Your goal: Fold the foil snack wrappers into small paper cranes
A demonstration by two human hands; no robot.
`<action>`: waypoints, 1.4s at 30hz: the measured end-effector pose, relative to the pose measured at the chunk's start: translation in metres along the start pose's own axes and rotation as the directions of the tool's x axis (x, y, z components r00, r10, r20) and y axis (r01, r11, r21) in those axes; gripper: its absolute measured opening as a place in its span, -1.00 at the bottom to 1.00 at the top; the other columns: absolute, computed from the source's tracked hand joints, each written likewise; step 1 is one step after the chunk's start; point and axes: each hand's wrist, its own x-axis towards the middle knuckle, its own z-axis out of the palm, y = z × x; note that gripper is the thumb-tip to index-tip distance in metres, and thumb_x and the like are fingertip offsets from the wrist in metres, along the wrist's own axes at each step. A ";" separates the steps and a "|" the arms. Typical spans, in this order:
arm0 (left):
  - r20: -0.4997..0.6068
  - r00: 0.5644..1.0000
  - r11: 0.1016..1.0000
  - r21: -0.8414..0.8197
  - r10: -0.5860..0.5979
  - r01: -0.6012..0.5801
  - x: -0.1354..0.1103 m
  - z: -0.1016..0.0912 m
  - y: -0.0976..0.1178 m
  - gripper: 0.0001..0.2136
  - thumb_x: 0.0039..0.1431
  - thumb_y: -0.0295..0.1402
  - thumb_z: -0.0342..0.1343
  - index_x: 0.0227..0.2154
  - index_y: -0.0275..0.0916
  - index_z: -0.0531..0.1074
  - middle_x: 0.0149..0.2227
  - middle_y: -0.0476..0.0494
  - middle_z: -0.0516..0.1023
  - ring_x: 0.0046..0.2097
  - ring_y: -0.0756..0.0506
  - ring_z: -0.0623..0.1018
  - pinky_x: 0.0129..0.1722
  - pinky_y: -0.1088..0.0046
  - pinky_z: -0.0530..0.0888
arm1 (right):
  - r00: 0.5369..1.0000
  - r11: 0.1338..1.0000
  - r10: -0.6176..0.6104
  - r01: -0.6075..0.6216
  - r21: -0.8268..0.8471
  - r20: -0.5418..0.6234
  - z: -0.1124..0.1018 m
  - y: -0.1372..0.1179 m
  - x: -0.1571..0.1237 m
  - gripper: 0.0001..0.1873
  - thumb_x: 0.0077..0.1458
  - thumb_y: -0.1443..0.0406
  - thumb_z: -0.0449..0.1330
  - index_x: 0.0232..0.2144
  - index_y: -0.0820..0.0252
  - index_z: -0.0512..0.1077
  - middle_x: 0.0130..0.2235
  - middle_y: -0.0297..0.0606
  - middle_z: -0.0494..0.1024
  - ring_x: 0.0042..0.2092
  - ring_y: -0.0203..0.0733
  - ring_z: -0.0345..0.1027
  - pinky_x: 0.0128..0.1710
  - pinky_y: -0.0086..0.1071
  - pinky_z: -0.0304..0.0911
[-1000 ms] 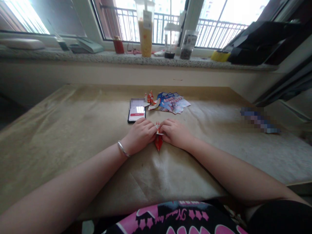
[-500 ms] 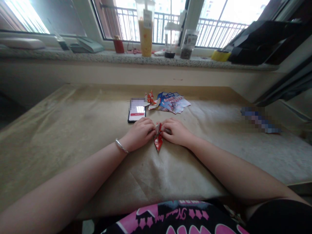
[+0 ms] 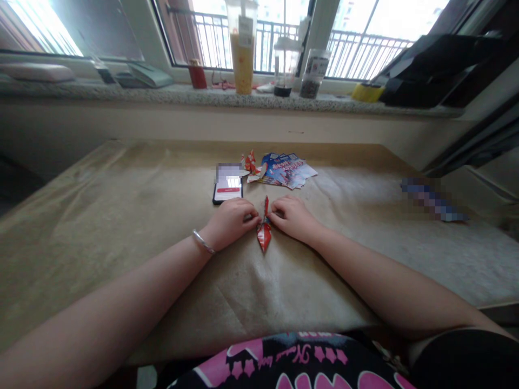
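Between my hands is a small piece of folded red paper, with a pointed end toward me and a narrow upright strip at its far side. My left hand pinches its left edge with thumb and fingertips. From the other side my right hand grips the paper's middle, fingers curled. Just beyond the left hand lies a phone with a lit screen. A folded orange-and-white paper figure rests between the phone and a fanned stack of blue and pink printed sheets.
A beige cloth covers the table. To the far right lies a blurred blue-purple item. On the windowsill stand a tall cup of yellow drink, a red container, clear cups, yellow tape and a black bag.
The far part of the red paper now shows as a thin upright strip instead of a wider pale flap. My fingers have shifted slightly around its middle.
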 end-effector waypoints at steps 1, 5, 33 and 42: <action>0.008 1.000 1.000 0.001 -0.006 0.006 0.000 0.000 0.000 -0.84 0.15 -0.34 0.08 -0.48 -0.28 0.46 -0.43 -0.10 0.51 -0.35 -0.04 0.47 -0.31 0.47 0.38 | 1.000 1.000 0.016 -0.016 -0.008 -0.001 0.000 0.000 0.000 -0.81 0.06 0.26 0.14 -0.56 0.18 0.38 -0.46 -0.28 0.49 -0.30 -0.19 0.30 -0.25 -0.34 0.06; 0.038 0.999 1.000 -0.004 0.002 -0.002 -0.002 -0.001 0.001 -0.88 0.15 -0.36 0.07 -0.41 -0.27 0.47 -0.42 -0.09 0.51 -0.36 -0.03 0.48 -0.34 0.49 0.37 | 0.997 0.997 0.075 -0.075 0.004 -0.009 0.001 0.002 0.002 -0.80 0.04 0.25 0.16 -0.58 0.18 0.38 -0.45 -0.28 0.50 -0.30 -0.19 0.30 -0.25 -0.32 0.05; 0.056 0.976 0.965 0.148 0.211 -0.217 -0.008 -0.005 0.002 -0.75 0.23 -0.45 -0.03 -0.10 -0.21 0.46 -0.19 -0.13 0.57 -0.17 -0.06 0.54 -0.17 0.43 0.48 | 0.997 0.994 0.073 -0.070 0.084 -0.022 0.004 0.010 0.003 -0.83 -0.01 0.27 0.21 -0.58 0.19 0.40 -0.44 -0.29 0.47 -0.35 -0.26 0.26 -0.26 -0.36 0.12; 0.083 0.976 0.953 0.215 0.200 -0.214 -0.008 -0.005 0.005 -0.76 0.23 -0.44 -0.04 -0.11 -0.17 0.46 -0.22 -0.11 0.54 -0.23 -0.07 0.51 -0.27 0.44 0.45 | 0.993 0.995 0.078 -0.073 0.067 -0.086 0.002 0.008 -0.001 -0.87 -0.04 0.25 0.24 -0.48 0.19 0.39 -0.43 -0.28 0.46 -0.33 -0.23 0.26 -0.31 -0.38 0.13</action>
